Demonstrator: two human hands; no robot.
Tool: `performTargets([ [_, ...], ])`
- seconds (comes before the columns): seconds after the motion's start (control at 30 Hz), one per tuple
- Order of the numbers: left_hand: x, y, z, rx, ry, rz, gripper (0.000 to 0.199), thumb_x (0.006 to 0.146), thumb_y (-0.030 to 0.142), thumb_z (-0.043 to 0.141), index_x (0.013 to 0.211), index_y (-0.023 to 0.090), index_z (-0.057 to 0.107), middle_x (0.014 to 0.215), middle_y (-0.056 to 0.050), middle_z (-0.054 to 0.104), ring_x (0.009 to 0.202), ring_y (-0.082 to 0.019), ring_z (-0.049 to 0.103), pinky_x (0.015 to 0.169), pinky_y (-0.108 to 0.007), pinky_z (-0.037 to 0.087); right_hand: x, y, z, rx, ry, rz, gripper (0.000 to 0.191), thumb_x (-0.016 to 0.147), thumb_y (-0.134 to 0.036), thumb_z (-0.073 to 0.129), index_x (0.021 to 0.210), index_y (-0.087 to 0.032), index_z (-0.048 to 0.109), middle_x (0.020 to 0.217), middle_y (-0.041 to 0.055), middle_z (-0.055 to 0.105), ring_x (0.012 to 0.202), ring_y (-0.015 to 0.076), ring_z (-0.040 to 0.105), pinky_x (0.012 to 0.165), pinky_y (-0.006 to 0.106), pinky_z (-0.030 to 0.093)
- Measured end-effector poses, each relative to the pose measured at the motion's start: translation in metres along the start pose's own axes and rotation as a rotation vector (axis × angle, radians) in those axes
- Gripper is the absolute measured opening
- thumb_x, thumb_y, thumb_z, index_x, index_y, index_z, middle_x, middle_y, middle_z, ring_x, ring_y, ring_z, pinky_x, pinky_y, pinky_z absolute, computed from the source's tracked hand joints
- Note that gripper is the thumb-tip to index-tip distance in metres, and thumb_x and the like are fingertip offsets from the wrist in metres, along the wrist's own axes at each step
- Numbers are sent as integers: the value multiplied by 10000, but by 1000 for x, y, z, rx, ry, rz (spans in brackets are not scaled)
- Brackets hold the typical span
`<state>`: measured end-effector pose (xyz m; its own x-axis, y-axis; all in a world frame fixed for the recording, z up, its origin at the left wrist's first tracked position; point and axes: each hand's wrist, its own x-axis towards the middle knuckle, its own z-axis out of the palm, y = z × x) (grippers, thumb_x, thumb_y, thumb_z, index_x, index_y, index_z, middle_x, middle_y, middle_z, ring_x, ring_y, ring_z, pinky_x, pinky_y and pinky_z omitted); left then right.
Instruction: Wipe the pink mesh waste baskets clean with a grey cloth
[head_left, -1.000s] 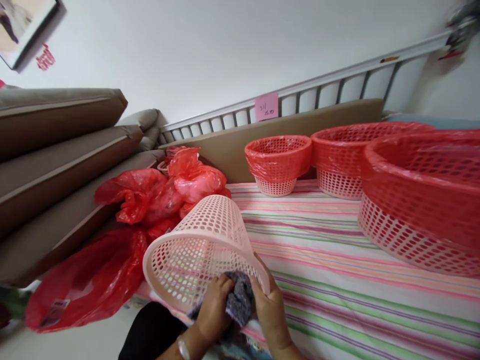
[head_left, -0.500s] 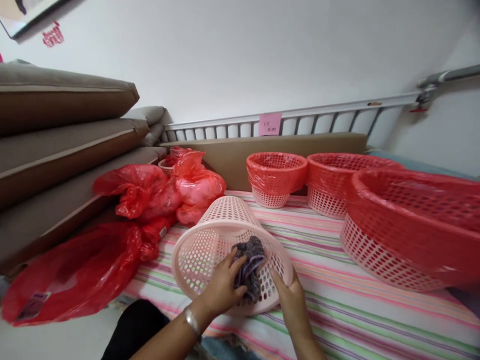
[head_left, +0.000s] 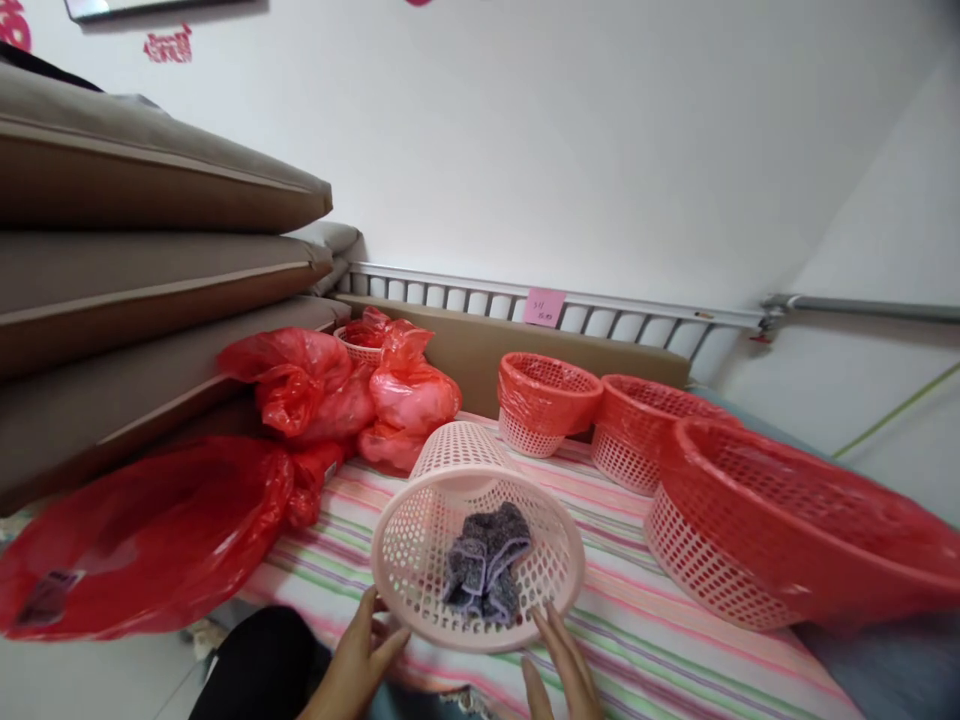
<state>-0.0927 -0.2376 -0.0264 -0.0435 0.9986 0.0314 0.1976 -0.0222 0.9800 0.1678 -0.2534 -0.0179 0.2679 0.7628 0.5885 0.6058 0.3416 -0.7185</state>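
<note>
Pale pink basket (head_left: 461, 448) lies on its side on the striped sheet (head_left: 652, 665), mouth toward me, a dark gray cloth (head_left: 489, 565) inside. My left hand (head_left: 364, 655) is open by its near left rim, my right hand (head_left: 562, 660) open at its near right rim; neither clasps it. Red-lined baskets (head_left: 720, 565) stand to its right, red bags (head_left: 412, 395) behind its left.

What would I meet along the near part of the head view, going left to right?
Spread red plastic bag, left hand, gray cloth inside the tipped pink basket, right hand, large red-lined basket.
</note>
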Motion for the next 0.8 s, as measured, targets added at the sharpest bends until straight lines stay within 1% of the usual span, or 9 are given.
performTargets([
  [0.17,46,3,16,-64,-54,162,459,835,459,511,1170,147,531,1258,-138,612,1155,-276,564,1017,-403,419,68,-13,50,-387,-214,17,494,790,-437,516,1216,-198,590,1318,172,508,1222,351,466,962,499,417],
  [0.23,68,3,15,-61,-115,224,427,843,403,510,1188,156,554,1311,-114,578,1221,-264,516,1065,-384,376,90,-12,77,-603,-263,118,561,767,-426,547,1260,-160,551,1319,233,483,1178,390,495,934,519,408],
  [0.33,103,12,10,-58,-250,322,435,814,250,521,1240,164,530,1308,-93,584,1225,-250,512,1070,-379,367,103,1,114,-813,-351,263,631,741,-427,587,1297,-141,508,1319,277,457,1111,407,539,891,513,411],
  [0.4,123,21,9,-71,-358,378,499,782,146,500,1280,181,488,1290,-76,599,1188,-231,541,1051,-368,385,104,15,129,-876,-336,269,609,747,-415,576,1289,-145,512,1326,271,448,1099,403,542,880,506,410],
  [0.5,139,29,13,-98,-453,405,525,782,118,472,1300,192,434,1206,-71,644,1079,-213,602,973,-340,444,111,38,134,-860,-230,210,550,718,-268,565,1249,-126,540,1253,245,520,1079,379,547,899,489,398],
  [0.57,143,29,16,-117,-473,356,537,812,186,469,1336,159,352,1067,-88,690,971,-218,641,888,-337,487,126,49,130,-794,-174,198,538,652,-159,559,1187,-107,577,1132,207,603,1046,343,566,912,446,404],
  [0.63,145,23,19,-126,-478,271,637,811,233,472,1387,113,229,973,-101,702,879,-223,661,834,-344,504,147,55,130,-745,-144,220,466,635,-141,546,1093,-111,624,986,153,664,961,304,609,867,395,441],
  [0.7,150,14,19,-136,-472,219,712,773,228,491,1404,103,187,1050,-128,683,923,-230,652,875,-356,485,170,59,137,-724,-120,256,383,700,-210,516,1056,-130,636,921,114,684,892,271,636,792,358,475],
  [0.8,166,-2,15,-180,-456,190,622,718,253,524,1310,124,384,1249,-147,601,1124,-264,566,994,-376,407,194,61,166,-700,-91,285,386,775,-304,470,1091,-144,621,989,105,675,933,251,629,785,338,471],
])
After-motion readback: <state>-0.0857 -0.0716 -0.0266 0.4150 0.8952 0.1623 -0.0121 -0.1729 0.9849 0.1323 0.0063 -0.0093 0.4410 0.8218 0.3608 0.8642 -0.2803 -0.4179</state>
